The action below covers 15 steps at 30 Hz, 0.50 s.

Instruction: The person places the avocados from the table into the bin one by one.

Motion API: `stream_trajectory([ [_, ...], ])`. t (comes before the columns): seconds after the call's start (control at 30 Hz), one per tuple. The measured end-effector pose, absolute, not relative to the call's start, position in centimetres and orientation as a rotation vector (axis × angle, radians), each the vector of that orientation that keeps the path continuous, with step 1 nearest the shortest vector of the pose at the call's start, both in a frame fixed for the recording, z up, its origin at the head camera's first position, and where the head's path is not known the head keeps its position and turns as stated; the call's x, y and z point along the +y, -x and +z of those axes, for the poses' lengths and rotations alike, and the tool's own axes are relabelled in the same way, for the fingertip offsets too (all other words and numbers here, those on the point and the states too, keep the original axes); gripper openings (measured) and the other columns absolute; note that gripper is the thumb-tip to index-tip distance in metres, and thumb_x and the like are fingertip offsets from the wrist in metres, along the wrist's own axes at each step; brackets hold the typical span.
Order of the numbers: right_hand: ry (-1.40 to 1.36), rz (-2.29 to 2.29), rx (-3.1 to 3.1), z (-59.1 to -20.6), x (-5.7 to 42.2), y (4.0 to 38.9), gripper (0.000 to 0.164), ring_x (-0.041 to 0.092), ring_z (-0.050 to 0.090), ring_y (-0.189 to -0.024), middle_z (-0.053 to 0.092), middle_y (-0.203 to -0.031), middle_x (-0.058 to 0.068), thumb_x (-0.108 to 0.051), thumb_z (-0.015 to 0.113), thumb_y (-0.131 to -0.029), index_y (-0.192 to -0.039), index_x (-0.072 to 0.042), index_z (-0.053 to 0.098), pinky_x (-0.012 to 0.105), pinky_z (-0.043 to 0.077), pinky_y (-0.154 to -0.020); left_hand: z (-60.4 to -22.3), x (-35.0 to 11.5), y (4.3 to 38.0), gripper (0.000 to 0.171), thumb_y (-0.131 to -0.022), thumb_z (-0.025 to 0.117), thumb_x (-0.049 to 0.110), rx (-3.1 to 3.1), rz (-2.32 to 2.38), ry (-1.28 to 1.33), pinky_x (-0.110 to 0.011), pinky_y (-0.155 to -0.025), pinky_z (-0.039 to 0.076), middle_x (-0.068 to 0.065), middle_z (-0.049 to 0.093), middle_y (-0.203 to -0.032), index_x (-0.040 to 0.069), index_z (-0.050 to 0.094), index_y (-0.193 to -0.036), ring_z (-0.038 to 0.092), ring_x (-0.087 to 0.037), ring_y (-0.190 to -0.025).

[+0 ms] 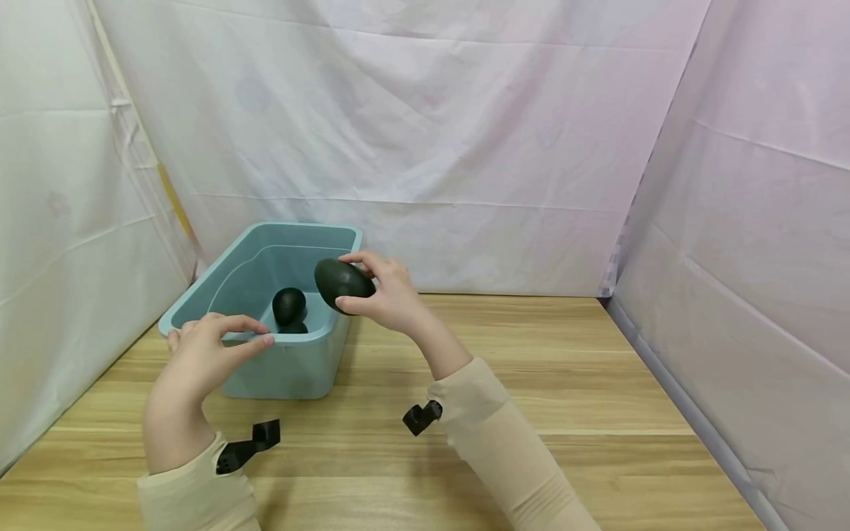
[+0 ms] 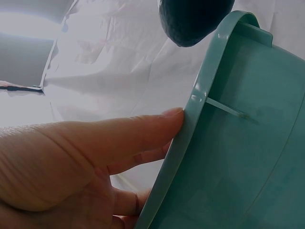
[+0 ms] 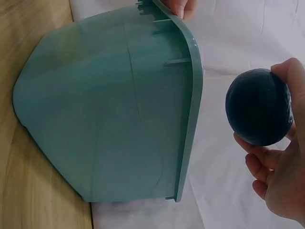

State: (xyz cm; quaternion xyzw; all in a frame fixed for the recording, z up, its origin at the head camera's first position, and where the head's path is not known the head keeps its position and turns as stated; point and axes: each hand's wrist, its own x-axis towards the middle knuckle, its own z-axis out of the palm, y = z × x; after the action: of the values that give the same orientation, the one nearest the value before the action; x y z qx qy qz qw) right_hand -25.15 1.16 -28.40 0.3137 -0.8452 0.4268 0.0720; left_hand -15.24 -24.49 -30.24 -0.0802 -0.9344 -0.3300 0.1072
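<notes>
My right hand [image 1: 388, 291] holds a dark green avocado [image 1: 340, 284] between thumb and fingers, above the right rim of a blue-green plastic bin [image 1: 282, 372]. In the right wrist view, this avocado [image 3: 257, 107] is apart from the bin wall [image 3: 109, 109]. Inside the bin lie another dark avocado [image 1: 288, 304] and part of one more [image 1: 294, 327], half hidden by the front rim. My left hand [image 1: 206, 354] grips the bin's front rim near its left corner. The left wrist view has the thumb [image 2: 143, 131] against the rim [image 2: 193, 102], the other fingers partly hidden behind it.
The bin stands on a wood-grain table [image 1: 518, 398], towards the back left. White cloth [image 1: 465, 133] hangs behind, and more cloth closes off both sides. A black mount [image 1: 249, 446] sits on the left sleeve, another [image 1: 422, 417] on the right.
</notes>
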Motion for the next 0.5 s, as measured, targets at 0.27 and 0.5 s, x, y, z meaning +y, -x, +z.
stream_trajectory([
  [0.27, -0.932, 1.303, -2.544, -28.5, -0.3, 25.1, 0.052, 0.018, 0.036, -0.113, 0.055, -0.107, -0.001, -0.037, 0.074, -0.08, -0.128, -0.032, 0.056, 0.035, 0.046, -0.074, -30.2, -24.5, 15.3, 0.031, -0.091, 0.067, 0.035, -2.765, -0.962, 0.233, -0.076, -0.093, -0.013, -0.025, 0.057, -0.112, 0.008, 0.071, -0.104, 0.033, -0.058, -0.107],
  [0.5, -0.896, 1.297, -2.558, -28.7, -1.6, 25.0, 0.052, 0.019, 0.037, -0.11, 0.053, -0.109, 0.0, -0.038, 0.075, -0.081, -0.129, -0.032, 0.055, 0.035, 0.044, -0.074, -30.3, -24.7, 15.3, 0.034, -0.091, 0.065, 0.038, -2.781, -0.955, 0.24, -0.077, -0.092, -0.013, -0.026, 0.057, -0.114, 0.008, 0.071, -0.106, 0.033, -0.059, -0.107],
])
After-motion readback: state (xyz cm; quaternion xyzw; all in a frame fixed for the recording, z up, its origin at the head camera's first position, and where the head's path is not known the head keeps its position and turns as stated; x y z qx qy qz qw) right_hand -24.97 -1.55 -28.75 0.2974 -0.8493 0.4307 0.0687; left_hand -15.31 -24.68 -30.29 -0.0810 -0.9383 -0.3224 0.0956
